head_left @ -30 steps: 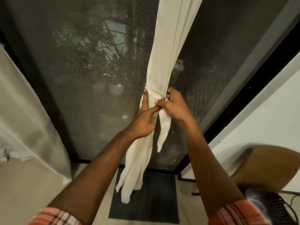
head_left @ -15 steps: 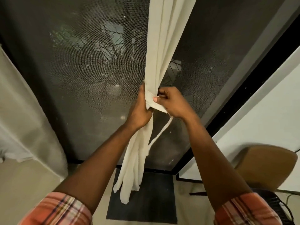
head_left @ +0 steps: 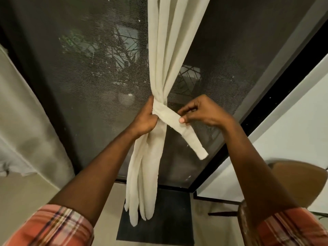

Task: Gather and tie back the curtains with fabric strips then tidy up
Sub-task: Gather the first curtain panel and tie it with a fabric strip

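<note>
We tie the curtain [head_left: 166, 55] at centre frame.
Left hand [head_left: 144, 119] grips the bunched cloth; right hand [head_left: 204, 110] pinches the strip [head_left: 179, 126]; a dark mesh screen [head_left: 92, 71] stands behind.

Both bare forearms emerge from rolled sleeves [head_left: 58, 226] of orange-red plaid crossed with white and dark stripes
</note>
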The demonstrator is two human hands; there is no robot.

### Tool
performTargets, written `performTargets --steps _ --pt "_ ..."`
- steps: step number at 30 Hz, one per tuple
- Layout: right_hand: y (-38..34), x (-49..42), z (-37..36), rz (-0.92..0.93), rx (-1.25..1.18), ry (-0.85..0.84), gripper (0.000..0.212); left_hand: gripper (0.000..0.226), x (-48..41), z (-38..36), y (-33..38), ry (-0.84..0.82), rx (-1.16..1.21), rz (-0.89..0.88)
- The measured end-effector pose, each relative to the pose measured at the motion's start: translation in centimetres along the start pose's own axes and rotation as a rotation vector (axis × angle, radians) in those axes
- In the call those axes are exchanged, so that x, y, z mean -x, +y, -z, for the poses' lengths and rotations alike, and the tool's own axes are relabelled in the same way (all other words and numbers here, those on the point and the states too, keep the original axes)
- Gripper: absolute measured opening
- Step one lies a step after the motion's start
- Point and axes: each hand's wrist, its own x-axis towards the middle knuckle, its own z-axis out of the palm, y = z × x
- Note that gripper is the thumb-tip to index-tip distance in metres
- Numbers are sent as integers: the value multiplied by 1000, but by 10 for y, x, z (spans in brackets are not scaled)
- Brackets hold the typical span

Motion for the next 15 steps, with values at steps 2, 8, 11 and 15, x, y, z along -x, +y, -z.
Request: performTargets --steps 2,8,11,15 --pt "-1 -1 -9 -40 30 -13 50 67 0 -2 0 -13 7 18" --pt "-3 -8 -33 -99 -47 -60 30 73 2 -12 0 -49 28 18" --pt "-2 -4 -33 -143 -146 -152 8 72 4 -11 4 -53 28 30" --pt "-1 -4 -26 -229 -130 -153 13 60 7 -9 9 -70 45 15"
